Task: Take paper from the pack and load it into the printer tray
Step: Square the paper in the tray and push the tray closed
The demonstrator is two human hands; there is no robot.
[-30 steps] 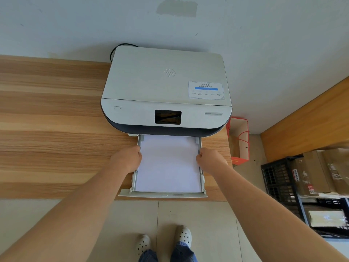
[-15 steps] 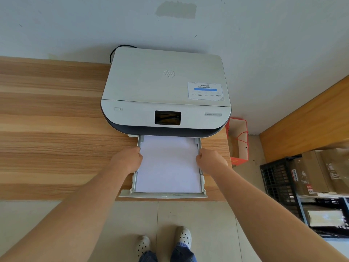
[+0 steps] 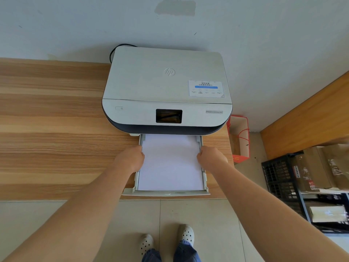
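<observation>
- Left hand: fingers curled in toward the left side of the tray, tips against the left edge of the paper; whether they pinch the rail or only press it, cannot tell, since the fingertips are hidden under the knuckles
- Right hand: same posture mirrored, fingers folded against the right rail and the paper's right edge
- Paper: white stack lying flat inside the pulled-out tray, far end running under the printer; near end sits just behind the tray's front lip
- Handling, judged: stack is light, limp across its face, stiff only edge-on; sheets slide on each other, so squaring from both long edges suits it better than pushing on top
- Tray plastic looks thin; side rails likely flex if squeezed hard
- Tray front lip overhangs the counter edge slightly; open floor below it
- Room: counter bare to the left; right of the tray only a narrow strip before the counter ends, red bag beyond
- Judged next: push tray straight in, path clear
</observation>
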